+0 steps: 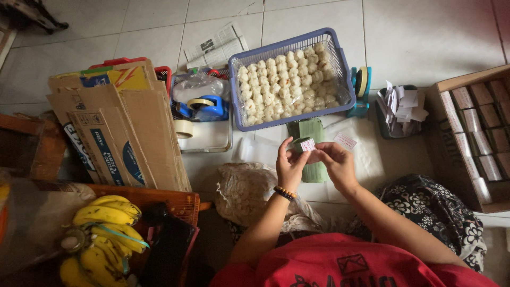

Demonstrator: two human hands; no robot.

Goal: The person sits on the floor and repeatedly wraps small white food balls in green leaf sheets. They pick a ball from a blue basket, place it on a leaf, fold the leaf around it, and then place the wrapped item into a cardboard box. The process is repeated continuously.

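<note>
My left hand (289, 165) and my right hand (334, 161) meet over the tiled floor, both pinching a small green leaf-wrapped parcel with a white-and-red label (306, 144) on it. A beaded bracelet circles my left wrist. Under the hands lies a stack of folded green leaf strips (313, 133). Just beyond stands a blue-rimmed wire basket (324, 37) full of several pale round dumplings (284, 85). A loose label (345, 141) lies on white paper to the right.
Flattened cardboard boxes (122, 133) lean at left beside a red basket holding a blue tape dispenser (204, 106) and a tape roll (183, 128). Bananas (101, 234) sit at lower left. A cardboard box of wrapped packets (478, 127) stands at right, near a dark tub of paper slips (401, 106).
</note>
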